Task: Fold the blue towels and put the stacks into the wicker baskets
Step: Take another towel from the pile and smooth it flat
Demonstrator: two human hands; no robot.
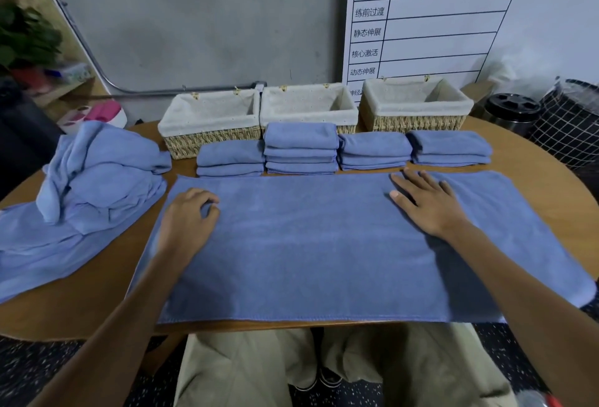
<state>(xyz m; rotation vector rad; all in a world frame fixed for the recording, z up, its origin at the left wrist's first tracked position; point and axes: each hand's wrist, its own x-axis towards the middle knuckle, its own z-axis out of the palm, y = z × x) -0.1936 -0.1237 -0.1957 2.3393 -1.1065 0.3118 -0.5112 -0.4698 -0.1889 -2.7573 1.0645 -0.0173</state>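
Head view looks down on a blue towel point(324, 244) spread flat on the wooden worktop point(107, 277) in front of me, its long axis running left to right across my lap and its near hem along the worktop's front edge. Both my hands lie on its far half, well apart. My left hand point(188, 215) sits near the towel's left end with fingers curled, the thumb and fingertips bunching a little cloth between them. My right hand point(428, 202) rests flat right of centre, fingers straight and spread, pointing toward the far edge.

Just beyond the towel's far hem stand four folded stacks point(301, 149) in a row, the second from the left the tallest. Behind them are three wicker baskets point(210, 124) with pale cloth liners, side by side. A loose heap of unfolded towels point(97, 179) lies at my left, beside the spread towel.

Against the wall on the right leans a white board point(453, 17) with a green header reading 训练计划表; the columns read 名称 and 内容, and the rows 练前过渡, 静态伸展, 核心激活, 动态伸展. A further heading at the right is too blurred to read.
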